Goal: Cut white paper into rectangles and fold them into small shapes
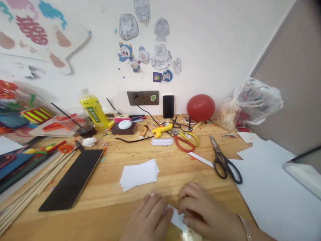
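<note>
A small piece of white paper [177,219] lies between my hands at the front edge of the table. My left hand [149,219] is closed with its fingertips on the paper's left end. My right hand [204,212] has its fingers curled and closed on the right side of the same paper. Just beyond my hands rests a loose stack of white paper cards [139,174]. Farther back are several narrow folded white strips [162,142].
Black-handled scissors [223,162] and large white sheets [278,190] lie right; red-and-yellow scissors [187,140], a yellow glue gun [162,130] and a red balloon [201,107] behind. At left are a black board [72,180], wooden sticks [37,184] and a yellow bottle [94,108].
</note>
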Demonstrator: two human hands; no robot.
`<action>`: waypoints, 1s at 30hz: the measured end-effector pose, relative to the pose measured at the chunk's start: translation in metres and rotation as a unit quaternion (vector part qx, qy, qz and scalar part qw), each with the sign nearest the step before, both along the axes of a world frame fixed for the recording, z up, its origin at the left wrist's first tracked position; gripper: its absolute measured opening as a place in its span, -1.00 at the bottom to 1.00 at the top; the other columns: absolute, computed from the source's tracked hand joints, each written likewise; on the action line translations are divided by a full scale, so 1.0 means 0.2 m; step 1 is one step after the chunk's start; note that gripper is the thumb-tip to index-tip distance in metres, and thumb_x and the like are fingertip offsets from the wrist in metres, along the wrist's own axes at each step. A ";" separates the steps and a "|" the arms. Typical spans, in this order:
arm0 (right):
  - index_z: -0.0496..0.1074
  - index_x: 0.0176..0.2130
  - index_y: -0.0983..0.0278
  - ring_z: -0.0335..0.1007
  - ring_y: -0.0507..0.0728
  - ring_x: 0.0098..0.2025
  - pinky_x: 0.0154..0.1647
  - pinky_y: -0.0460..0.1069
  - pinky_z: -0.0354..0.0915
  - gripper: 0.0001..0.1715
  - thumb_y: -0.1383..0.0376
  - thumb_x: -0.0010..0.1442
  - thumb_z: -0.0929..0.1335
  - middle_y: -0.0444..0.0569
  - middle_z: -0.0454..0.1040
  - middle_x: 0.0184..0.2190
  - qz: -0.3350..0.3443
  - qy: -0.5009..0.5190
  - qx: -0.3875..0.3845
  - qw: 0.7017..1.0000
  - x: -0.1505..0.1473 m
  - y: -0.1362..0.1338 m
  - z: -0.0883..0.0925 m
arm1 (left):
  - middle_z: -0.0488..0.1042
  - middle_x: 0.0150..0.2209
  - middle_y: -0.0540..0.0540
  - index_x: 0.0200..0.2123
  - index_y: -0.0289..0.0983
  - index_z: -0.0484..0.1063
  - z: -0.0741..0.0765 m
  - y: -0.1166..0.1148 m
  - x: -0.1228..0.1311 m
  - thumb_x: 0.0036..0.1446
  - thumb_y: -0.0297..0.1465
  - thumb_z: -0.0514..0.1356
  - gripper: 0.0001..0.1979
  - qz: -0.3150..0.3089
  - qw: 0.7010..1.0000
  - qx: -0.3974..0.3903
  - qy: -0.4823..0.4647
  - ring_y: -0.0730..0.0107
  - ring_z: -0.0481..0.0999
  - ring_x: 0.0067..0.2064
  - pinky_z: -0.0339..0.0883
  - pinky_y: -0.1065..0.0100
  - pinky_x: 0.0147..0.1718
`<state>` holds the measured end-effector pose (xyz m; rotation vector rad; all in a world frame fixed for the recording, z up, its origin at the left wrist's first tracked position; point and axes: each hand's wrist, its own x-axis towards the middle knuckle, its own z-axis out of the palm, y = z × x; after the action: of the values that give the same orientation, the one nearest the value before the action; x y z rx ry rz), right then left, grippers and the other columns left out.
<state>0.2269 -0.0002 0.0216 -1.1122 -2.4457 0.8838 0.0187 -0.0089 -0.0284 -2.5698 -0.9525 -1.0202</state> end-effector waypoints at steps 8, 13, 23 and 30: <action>0.40 -0.30 0.24 0.31 0.05 -0.27 -0.20 -0.06 0.24 -0.77 0.48 0.17 0.21 -0.08 0.47 -0.39 0.031 0.083 0.008 0.996 0.00 -0.01 -0.01 | 0.47 -0.29 -0.06 -0.29 -0.26 0.43 0.05 0.03 -0.02 0.31 -0.45 -0.20 -0.60 -0.023 0.999 0.007 0.037 0.30 0.36 -0.15 0.16 0.27 -0.13; 0.39 -0.31 0.26 0.34 0.04 -0.28 -0.21 -0.07 0.28 -0.70 0.52 0.16 0.16 -0.04 0.50 -0.37 0.075 0.116 0.038 0.990 0.00 0.00 -0.04 | 0.38 -0.54 -0.01 -0.54 -0.28 0.32 0.09 0.01 0.00 0.25 -0.55 -0.11 -0.64 -0.068 0.996 0.009 0.060 0.41 0.40 -0.39 0.24 0.35 -0.33; 0.40 -0.37 0.24 0.33 0.03 -0.29 -0.20 -0.08 0.29 -0.73 0.53 0.12 0.21 -0.06 0.53 -0.34 0.142 0.069 0.154 0.975 0.01 0.01 -0.04 | 0.51 -0.33 -0.03 -0.48 -0.24 0.38 0.06 -0.01 0.00 0.16 -0.46 0.06 -0.81 -0.109 0.993 0.008 0.045 0.28 0.43 -0.09 0.06 0.11 0.13; 0.41 -0.41 0.24 0.34 0.04 -0.14 -0.06 -0.09 0.25 -0.81 0.50 0.10 0.29 -0.14 0.56 -0.24 0.186 0.042 0.123 0.974 0.01 0.01 0.00 | 0.50 -0.12 -0.06 -0.24 -0.27 0.45 0.02 0.00 -0.02 0.16 -0.41 0.09 -0.84 -0.125 0.988 0.001 0.087 0.20 0.26 0.12 -0.17 0.07 0.21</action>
<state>0.2285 0.0017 0.0209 -0.5305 -2.6463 0.6800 0.0145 -0.0082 -0.0242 -2.7728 -0.5978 -0.8318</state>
